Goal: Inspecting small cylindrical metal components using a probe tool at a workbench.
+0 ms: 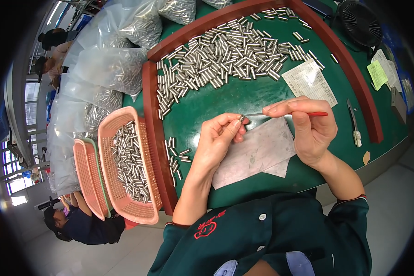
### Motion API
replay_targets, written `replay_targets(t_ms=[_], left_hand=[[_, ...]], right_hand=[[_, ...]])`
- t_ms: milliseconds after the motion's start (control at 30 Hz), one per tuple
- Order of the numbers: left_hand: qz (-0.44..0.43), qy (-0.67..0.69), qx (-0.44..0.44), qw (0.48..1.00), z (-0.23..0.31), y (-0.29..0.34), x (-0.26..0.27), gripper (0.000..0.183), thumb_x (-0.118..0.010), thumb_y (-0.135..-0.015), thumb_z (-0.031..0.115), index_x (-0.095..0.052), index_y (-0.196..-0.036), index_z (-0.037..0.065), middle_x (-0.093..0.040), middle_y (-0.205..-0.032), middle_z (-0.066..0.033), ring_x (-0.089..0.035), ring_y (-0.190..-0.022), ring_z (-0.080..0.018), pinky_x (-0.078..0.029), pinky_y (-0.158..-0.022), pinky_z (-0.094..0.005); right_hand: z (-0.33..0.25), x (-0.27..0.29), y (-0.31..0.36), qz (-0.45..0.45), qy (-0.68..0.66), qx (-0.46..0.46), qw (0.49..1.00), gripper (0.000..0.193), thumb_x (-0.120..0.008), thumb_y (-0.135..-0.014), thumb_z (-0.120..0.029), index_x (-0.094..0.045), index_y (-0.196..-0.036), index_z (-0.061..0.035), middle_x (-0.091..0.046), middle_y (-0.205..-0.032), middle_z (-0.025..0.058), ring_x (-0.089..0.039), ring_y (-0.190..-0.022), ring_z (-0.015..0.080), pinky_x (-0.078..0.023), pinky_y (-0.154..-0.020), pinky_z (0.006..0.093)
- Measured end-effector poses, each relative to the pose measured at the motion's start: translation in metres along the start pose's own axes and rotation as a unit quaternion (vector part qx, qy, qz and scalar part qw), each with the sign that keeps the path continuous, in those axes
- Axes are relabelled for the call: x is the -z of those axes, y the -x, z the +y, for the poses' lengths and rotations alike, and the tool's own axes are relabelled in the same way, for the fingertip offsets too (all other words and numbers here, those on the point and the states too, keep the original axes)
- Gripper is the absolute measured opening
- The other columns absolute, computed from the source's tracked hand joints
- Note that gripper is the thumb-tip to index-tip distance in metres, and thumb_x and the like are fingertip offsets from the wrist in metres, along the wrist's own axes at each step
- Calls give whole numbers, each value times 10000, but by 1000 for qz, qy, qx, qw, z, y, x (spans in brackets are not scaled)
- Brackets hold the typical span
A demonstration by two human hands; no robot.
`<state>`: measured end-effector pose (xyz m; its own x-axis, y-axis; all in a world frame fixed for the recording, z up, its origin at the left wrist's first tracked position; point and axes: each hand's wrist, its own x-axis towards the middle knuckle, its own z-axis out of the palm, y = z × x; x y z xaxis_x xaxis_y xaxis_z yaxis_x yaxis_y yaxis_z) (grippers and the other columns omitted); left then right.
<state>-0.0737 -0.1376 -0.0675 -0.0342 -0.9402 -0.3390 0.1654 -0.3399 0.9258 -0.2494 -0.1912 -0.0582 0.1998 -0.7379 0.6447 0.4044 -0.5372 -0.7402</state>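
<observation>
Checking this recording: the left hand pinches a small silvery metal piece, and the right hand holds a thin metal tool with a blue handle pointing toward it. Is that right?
Not quite: the head view shows a red handle, not blue, on the thin metal tool in the right hand. The left hand does pinch a small silvery metal piece.

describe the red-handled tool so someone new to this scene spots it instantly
Find the green tabletop with its dark red raised border, then the right hand above it. The red-handled tool is held in that hand, its thin shaft pointing left toward the left hand. Its bright red end sets it apart from the silvery pointed tool lying farther right.
</observation>
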Motion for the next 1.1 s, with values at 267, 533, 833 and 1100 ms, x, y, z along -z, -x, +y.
replay_targets(t_ms=[267,533,833,1100], left_hand=[[-1,11,0,1000,-1,0,0,148,-495,-873,69,-587,-911,-40,-565,-705,-40,-487,-600,-84,-408,-572,-213],[34,-5,-15,999,-2,0,5,144,-511,-869,69,-596,-919,-37,-570,-709,-15,-487,-606,-53,-417,-576,-183],[75,11,-48,996,-3,-2,7,113,-538,-845,33,-592,-917,-35,-592,-737,-47,-514,-614,-72,-432,-581,-192],[52,106,-33,992,-2,-5,14,114,-564,-828,37,-592,-917,-30,-598,-754,-61,-519,-626,-87,-436,-601,-207]], right_hand=[[-1,-1,1,-10,47,25,999,95,-523,-843,-5,-490,-925,30,-628,-816,161,-634,-734,226,-534,-621,292],[-6,2,-7,-138,235,119,955,204,-641,-767,-138,-537,-866,8,-627,-773,154,-641,-705,277,-518,-573,301],[-6,1,-9,-105,264,94,954,197,-677,-702,-30,-554,-850,10,-625,-751,107,-619,-616,221,-482,-487,260],[-4,2,-10,-82,212,30,973,126,-614,-749,17,-556,-860,15,-637,-770,115,-624,-623,213,-481,-502,250]])
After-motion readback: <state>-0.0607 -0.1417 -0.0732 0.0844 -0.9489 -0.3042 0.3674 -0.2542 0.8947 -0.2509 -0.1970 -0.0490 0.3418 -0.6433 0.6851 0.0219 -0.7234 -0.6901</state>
